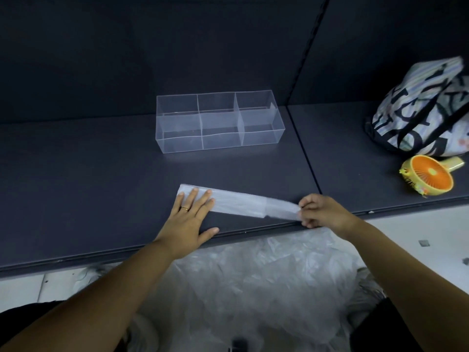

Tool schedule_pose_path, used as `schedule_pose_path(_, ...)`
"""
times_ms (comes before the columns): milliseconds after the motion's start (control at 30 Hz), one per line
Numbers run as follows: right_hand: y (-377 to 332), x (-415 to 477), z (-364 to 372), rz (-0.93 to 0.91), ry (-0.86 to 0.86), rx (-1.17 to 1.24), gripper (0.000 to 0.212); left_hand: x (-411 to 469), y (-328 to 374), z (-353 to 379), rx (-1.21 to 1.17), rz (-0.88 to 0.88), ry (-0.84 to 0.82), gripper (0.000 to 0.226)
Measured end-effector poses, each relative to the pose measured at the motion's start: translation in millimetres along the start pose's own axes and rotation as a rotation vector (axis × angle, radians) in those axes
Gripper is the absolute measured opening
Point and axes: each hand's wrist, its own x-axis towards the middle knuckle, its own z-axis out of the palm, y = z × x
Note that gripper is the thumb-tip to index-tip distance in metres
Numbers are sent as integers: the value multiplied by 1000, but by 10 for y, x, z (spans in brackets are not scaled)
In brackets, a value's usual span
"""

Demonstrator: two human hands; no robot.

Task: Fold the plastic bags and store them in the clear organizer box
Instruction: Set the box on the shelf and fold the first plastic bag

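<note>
A white plastic bag (241, 202) lies folded into a long narrow strip near the front edge of the dark shelf (101, 174). My left hand (189, 219) presses flat on the strip's left end, fingers straight. At the strip's right end my right hand (321, 210) pinches the plastic between thumb and fingers. The clear organizer box (219, 121) stands farther back on the shelf, divided into several compartments, all see-through with nothing inside.
A patterned tote bag (421, 110) and a yellow-orange handheld fan (431, 175) sit on the shelf at the right. A heap of loose plastic bags (266, 288) lies below the shelf's front edge, between my arms.
</note>
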Motion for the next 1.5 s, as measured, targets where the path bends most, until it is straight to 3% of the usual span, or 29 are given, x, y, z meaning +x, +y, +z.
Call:
schedule_pose_path(133,-10,-196,-69,78,-204,-90,26,22,179,-169,-62,82,92,82)
schedule_pose_path(233,-150,-305,-20,78,-302,-51,23,65,826,-242,-366,89,132,93)
schedule_pose_path(300,-287,-373,49,69,-356,25,21,101,1306,-299,-629,0,184,92)
schedule_pose_path(400,-495,-451,139,42,-433,84,28,165,1692,-444,-1023,-260,358,66)
schedule_pose_path(500,-636,-464,176,-54,-352,71,41,241,1663,-582,-1295,-475,488,25)
schedule_pose_path(600,-649,-357,270,-168,-225,88,57,267,1430,-725,-1694,-634,413,22)
schedule_pose_path(700,-585,-216,541,-197,-307,182,39,298,1158,-698,-1897,-770,256,17)
schedule_pose_path(800,-514,-84,804,-196,-293,73,26,306,983,-642,-2083,-775,173,21)
schedule_pose_path(933,-399,53,939,-170,-260,-70,27,320,820,-517,-2104,-764,103,21)
schedule_pose_path(1100,-310,159,985,-183,-162,-211,15,401,577,-379,-2112,-849,152,18)
schedule_pose_path(1233,-301,175,1020,-187,-114,-257,14,511,293,-380,-1927,-1050,224,17)
schedule_pose_path(1300,-317,174,1025,-181,-103,-270,13,524,132,-425,-1879,-1104,335,20)
schedule_pose_path(1333,-327,174,1027,-177,-100,-273,13,506,78,-435,-1809,-1091,456,23)
schedule_pose_path(1433,-362,180,1029,-158,-100,-278,13,298,200,-495,-1099,-886,734,25)
schedule_pose_path(1500,-388,182,1029,-147,-105,-290,13,143,561,-456,-1018,-741,738,21)
